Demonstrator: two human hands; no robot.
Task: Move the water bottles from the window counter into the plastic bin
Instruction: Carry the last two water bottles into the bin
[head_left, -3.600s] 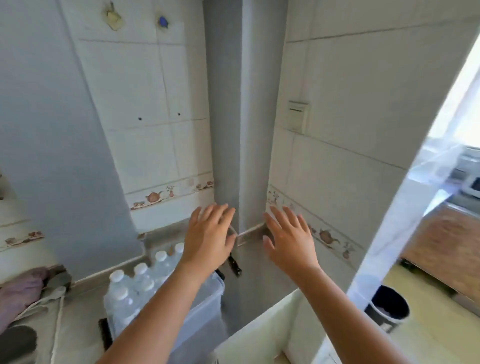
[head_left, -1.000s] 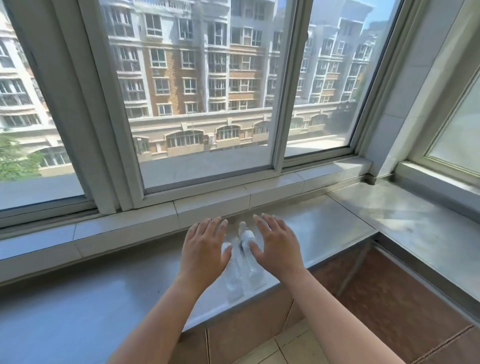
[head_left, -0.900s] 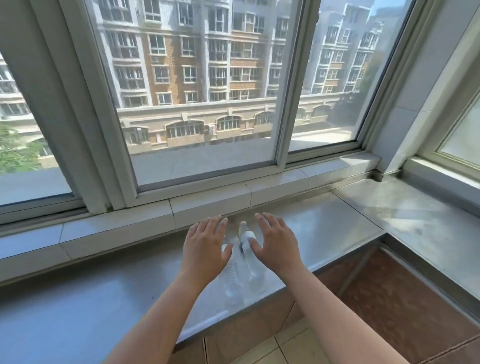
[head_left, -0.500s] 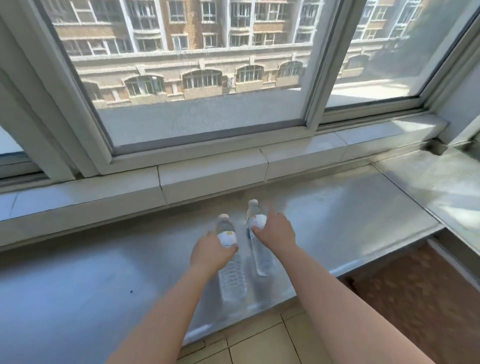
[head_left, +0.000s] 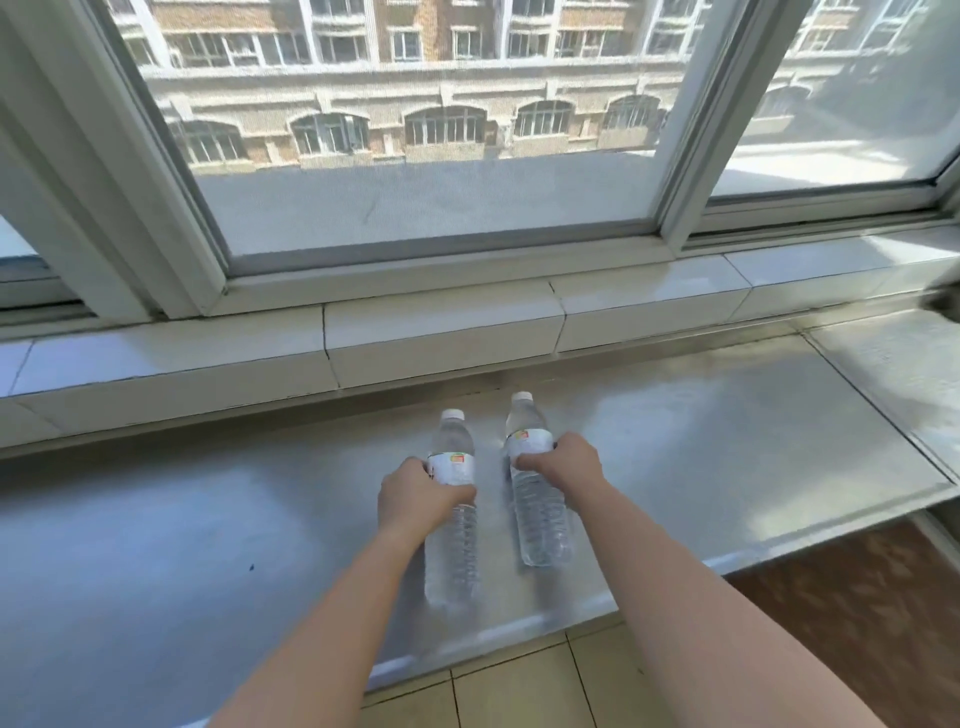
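Note:
Two clear water bottles with white caps stand side by side on the steel window counter (head_left: 701, 457), near its front edge. My left hand (head_left: 415, 496) is wrapped around the left bottle (head_left: 451, 540) at its label. My right hand (head_left: 563, 467) grips the right bottle (head_left: 540, 519) at its label too. Both bottles are upright with their bases on the counter. The plastic bin is out of view.
A raised white tiled sill (head_left: 441, 332) runs behind the counter under a large window (head_left: 426, 156). The counter continues right into a corner section (head_left: 904, 374). Tiled floor (head_left: 519, 691) lies below the front edge.
The view swung from the bin by the wall to the window counter. Both hands went from hovering open over the two bottles to closing around them.

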